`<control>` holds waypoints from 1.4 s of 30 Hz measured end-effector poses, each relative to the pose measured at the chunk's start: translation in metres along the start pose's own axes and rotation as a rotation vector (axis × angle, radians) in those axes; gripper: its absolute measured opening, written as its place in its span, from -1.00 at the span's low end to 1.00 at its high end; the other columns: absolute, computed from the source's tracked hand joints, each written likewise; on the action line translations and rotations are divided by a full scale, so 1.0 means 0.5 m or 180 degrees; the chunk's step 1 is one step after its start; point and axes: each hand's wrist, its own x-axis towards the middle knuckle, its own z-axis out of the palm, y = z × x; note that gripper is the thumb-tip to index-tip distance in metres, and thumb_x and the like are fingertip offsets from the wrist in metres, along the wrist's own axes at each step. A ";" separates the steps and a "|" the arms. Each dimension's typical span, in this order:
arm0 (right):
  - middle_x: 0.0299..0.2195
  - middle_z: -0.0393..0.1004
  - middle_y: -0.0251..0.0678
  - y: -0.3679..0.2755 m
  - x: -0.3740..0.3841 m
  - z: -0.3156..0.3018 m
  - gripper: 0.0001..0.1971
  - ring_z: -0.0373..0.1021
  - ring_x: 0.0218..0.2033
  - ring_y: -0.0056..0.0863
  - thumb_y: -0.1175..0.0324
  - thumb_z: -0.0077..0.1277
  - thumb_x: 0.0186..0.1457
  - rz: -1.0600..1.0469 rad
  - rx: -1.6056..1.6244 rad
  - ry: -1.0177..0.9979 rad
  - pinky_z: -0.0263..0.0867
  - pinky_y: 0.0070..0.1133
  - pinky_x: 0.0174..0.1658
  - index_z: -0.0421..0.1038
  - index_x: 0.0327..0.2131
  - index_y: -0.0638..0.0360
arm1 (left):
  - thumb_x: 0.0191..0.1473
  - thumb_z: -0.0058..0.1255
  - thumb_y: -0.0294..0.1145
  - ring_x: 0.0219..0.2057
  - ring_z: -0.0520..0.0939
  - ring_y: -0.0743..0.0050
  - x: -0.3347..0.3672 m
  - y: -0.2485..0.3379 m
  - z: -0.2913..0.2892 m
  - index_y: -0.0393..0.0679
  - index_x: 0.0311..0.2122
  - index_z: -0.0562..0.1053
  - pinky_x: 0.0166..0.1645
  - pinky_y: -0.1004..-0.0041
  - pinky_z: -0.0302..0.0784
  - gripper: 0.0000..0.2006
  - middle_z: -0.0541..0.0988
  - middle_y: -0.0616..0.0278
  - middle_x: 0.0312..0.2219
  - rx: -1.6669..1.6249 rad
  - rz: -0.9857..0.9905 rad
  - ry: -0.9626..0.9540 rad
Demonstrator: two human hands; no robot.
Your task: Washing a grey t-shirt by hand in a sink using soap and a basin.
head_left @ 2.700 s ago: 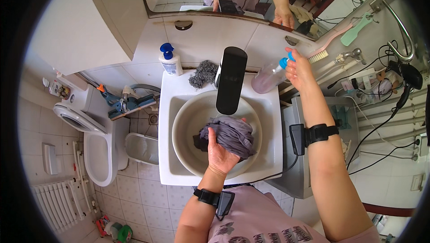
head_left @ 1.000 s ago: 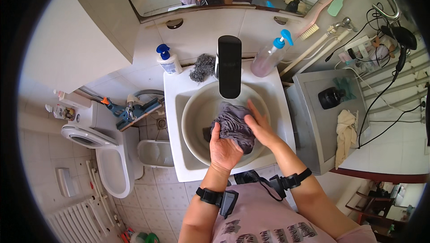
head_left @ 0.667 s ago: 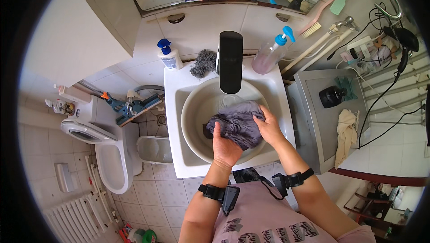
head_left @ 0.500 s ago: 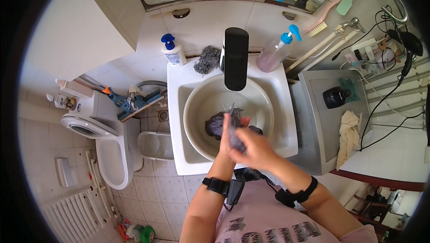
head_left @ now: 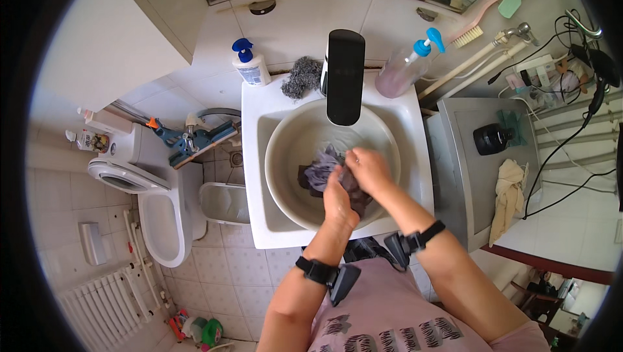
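A crumpled dark purple-grey wet cloth (head_left: 322, 169) is bunched over a round pale basin (head_left: 275, 173) that sits in the white sink (head_left: 256, 196). My left hand (head_left: 337, 197) is closed on the near side of the bunch, thumb upward. On the right, my right hand (head_left: 370, 169) grips the cloth close to the left one, with its fingers bent. Part of the cloth hangs between and below the hands; a darker part reaches down into the basin. The folds hide exactly what kind of garment or cloth it is.
A black-topped faucet (head_left: 346, 79) overhangs the basin's far side. Behind the sink stand a blue-topped white pump bottle (head_left: 252, 70), a grey scouring mesh (head_left: 302, 78) and a clear pump bottle (head_left: 397, 74). To the right, a grey washing machine (head_left: 464, 183) carries a black bottle and beige cloth.
My hands were pressed together around a bunched piece of cloth. Now they are farther apart, the right one farther up and right, with more cloth spread between them.
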 end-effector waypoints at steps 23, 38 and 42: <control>-0.45 0.41 -0.25 0.005 0.198 -0.323 -0.56 0.35 -0.53 -0.57 0.02 -0.31 0.14 0.0708 0.2510 0.1440 0.25 -0.62 -0.51 0.20 -0.14 0.23 | 0.08 -0.13 -0.02 -0.03 0.41 0.26 -0.024 0.070 -0.037 -0.16 -0.02 0.31 0.12 0.26 0.21 -0.53 0.42 0.17 -0.07 -0.0022 0.0383 -0.0907; -0.39 0.44 -0.01 -0.007 0.360 -0.336 -0.57 0.34 -0.28 -0.05 0.13 -0.45 0.17 -0.0081 0.0114 0.1728 0.20 -0.31 -0.19 0.39 -0.39 0.20 | 0.09 -0.30 0.08 0.08 0.30 0.14 -0.048 0.055 -0.005 -0.20 0.04 0.27 0.20 0.22 0.05 -0.42 0.35 0.08 0.01 -0.0994 -0.0196 -0.1458; -0.46 0.44 -0.07 -0.003 0.353 -0.331 -0.56 0.37 -0.35 -0.15 0.08 -0.40 0.16 -0.0226 -0.0036 0.1835 0.22 -0.37 -0.23 0.40 -0.42 0.23 | 0.10 -0.28 0.06 0.08 0.30 0.19 -0.048 0.051 0.000 -0.17 0.07 0.23 0.19 0.26 0.09 -0.43 0.33 0.11 0.03 -0.1004 -0.0132 -0.1651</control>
